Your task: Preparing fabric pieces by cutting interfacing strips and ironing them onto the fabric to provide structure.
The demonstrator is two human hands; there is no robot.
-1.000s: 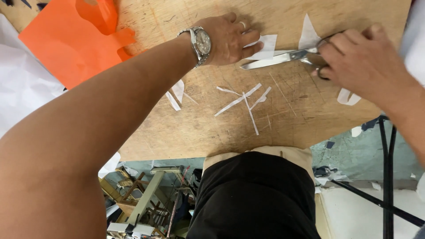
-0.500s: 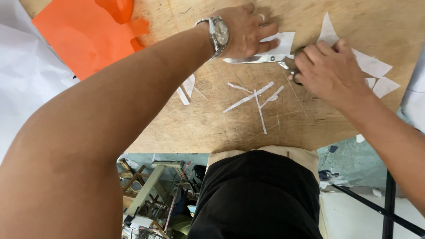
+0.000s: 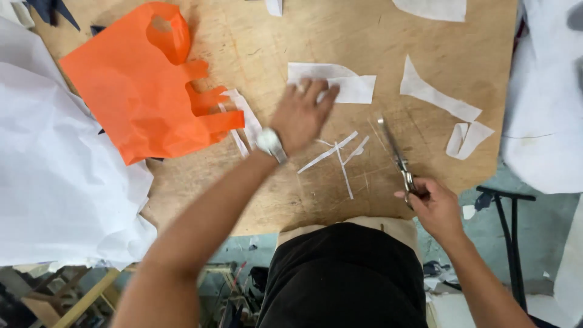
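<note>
My left hand, with a metal wristwatch on the wrist, reaches over a wooden board with its fingers spread, fingertips at the edge of a white cut paper piece. My right hand grips the handles of a pair of scissors near the board's front edge, the blades closed and pointing away from me. Thin white paper strips lie between the two hands.
An orange plastic bag lies at the left of the board beside a heap of white fabric. More white paper offcuts rest at the right, and white cloth hangs at the far right. A black metal stand is below.
My right hand has pulled the scissors back towards me and to the right, away from the white piece. My left hand has lifted and opened. The view has shifted to show more of the board.
</note>
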